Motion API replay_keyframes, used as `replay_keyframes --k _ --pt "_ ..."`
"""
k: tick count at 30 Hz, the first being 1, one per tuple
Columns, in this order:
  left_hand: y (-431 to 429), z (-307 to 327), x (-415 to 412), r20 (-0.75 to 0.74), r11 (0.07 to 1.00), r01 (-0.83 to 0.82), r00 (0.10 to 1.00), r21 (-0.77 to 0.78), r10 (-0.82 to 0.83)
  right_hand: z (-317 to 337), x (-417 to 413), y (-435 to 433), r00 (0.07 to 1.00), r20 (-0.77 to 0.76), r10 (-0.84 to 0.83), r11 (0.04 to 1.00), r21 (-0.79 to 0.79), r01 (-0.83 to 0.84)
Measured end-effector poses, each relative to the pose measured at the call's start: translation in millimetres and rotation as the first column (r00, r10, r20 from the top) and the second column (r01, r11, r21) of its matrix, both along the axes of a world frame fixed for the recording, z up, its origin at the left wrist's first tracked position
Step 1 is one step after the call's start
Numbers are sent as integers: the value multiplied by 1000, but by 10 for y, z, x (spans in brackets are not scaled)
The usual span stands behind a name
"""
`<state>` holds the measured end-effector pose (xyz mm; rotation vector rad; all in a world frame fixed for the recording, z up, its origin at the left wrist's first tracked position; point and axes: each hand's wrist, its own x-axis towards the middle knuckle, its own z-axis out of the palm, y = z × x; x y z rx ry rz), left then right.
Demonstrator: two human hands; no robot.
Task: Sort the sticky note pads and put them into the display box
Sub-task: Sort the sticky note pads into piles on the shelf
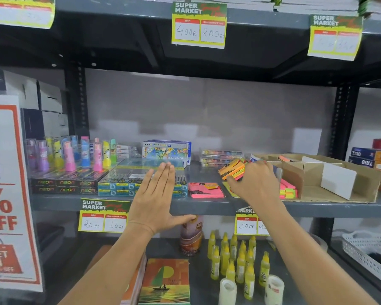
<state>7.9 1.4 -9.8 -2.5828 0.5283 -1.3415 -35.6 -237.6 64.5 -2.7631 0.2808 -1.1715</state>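
Note:
My right hand (254, 183) grips a stack of orange and yellow sticky note pads (232, 170) a little above the grey shelf (207, 205), just left of the cardboard display box (312, 179). A pink sticky note pad (205, 190) lies flat on the shelf left of that hand. More pink and green pads (288, 190) lie at the box's front left corner. My left hand (156, 194) is held flat with fingers together, palm down, over the shelf front, holding nothing.
Blue pen packs (123, 183) and black neon boxes (66, 186) lie left of the pads, with colourful bottles (70, 155) and crayon boxes (165, 150) behind. Yellow glue bottles (235, 260) and notebooks (165, 280) fill the lower shelf. Price tags (103, 214) hang from the shelf edges.

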Motion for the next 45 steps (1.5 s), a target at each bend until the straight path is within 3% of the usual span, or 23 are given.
replay_keyframes --k 13,31,35,40,45 --pt "11 -6 11 24 1000 7 1000 -3 -7 201 778 78 941 -304 -147 969 -234 76" --pt "5 -16 16 42 1000 22 999 -21 -21 236 930 132 942 -259 -213 934 -339 118" --pt "8 -17 17 38 1000 18 999 -17 -18 215 927 111 966 -207 -154 964 -248 101" --pt "6 -20 21 34 1000 15 999 -18 -15 245 894 272 988 -134 80 993 102 -67" --pt "4 -19 12 28 999 23 999 -25 -23 270 883 590 974 -123 191 966 199 -164"
